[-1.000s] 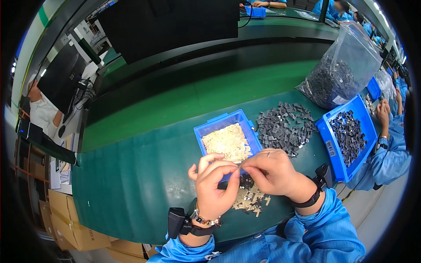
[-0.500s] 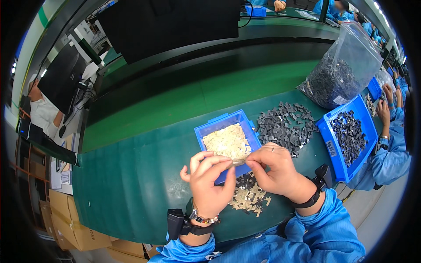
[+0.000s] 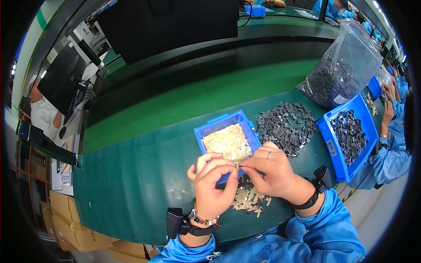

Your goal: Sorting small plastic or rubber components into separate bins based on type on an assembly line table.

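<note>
My left hand [image 3: 214,184] and my right hand [image 3: 274,173] meet just over the near edge of a blue bin [image 3: 199,133]. Thumb and forefinger of each are pinched on one small beige piece [image 3: 237,166], mostly covered by the fingertips. Inside the bin lies a heap of flat cream-coloured pieces [image 3: 227,142]. Below my hands, on the green table, is a loose pile of beige T-shaped pieces [image 3: 250,199] mixed with black ones. Small black parts [image 3: 285,128] are spread to the right of the bin.
A larger blue tray [image 3: 345,165] of black parts is at the right, with a clear plastic bag [image 3: 335,76] full of dark parts behind it. A dark monitor [image 3: 171,28] hangs over the far side. Beyond the tray sits a co-worker in a blue sleeve [image 3: 388,155].
My fingertips have come closer together, the right hand shifting slightly left. The beige piece now shows upright between them. At the right, the co-worker's hands have moved.
</note>
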Demonstrator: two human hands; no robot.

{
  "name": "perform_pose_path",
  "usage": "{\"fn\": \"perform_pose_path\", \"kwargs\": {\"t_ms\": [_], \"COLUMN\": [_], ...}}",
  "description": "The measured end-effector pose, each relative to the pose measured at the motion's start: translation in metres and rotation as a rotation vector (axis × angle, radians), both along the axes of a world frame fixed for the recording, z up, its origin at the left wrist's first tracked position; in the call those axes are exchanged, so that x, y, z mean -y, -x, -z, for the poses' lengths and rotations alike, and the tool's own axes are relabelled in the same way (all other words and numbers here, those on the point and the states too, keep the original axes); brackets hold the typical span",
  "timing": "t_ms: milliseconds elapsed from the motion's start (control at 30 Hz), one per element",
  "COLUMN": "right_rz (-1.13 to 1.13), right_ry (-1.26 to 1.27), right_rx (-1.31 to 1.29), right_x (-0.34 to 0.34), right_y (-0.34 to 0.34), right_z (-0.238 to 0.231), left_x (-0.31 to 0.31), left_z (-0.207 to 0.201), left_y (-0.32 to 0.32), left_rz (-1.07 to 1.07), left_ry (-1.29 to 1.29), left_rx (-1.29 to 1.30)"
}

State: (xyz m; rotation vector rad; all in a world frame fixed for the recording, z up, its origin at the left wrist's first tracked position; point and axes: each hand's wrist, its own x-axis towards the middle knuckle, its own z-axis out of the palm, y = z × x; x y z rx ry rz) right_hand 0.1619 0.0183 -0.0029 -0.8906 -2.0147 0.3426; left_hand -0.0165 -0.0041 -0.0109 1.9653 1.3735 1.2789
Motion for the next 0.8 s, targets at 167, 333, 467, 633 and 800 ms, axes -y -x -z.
{"fn": "perform_pose_path", "kwargs": {"t_ms": [167, 333, 467, 633, 800], "right_rz": [-0.039, -0.01, 0.004, 0.069, 0.137], "right_ry": [-0.009, -0.029, -0.056, -0.155, -0.157], "right_rx": [0.003, 0.009, 0.018, 0.07, 0.061], "right_x": [-0.0008, 0.0011, 0.0009, 0.0019, -0.0012], "right_y": [0.0023, 0.0037, 0.0048, 0.0071, 0.0073], "right_z": [0.0019, 0.0045, 0.0067, 0.0089, 0.0092], "left_x": [-0.0001, 0.0005, 0.0003, 0.0001, -0.001], "left_z": [0.0011, 0.0008, 0.0016, 0.0017, 0.0], "left_y": [-0.0002, -0.0007, -0.0012, -0.002, -0.002], "left_rz": [0.004, -0.006, -0.02, -0.027, -0.04], "left_ry": [-0.004, -0.004, -0.02, -0.031, -0.024], "left_rx": [-0.014, -0.055, -0.105, -0.102, -0.103]}}
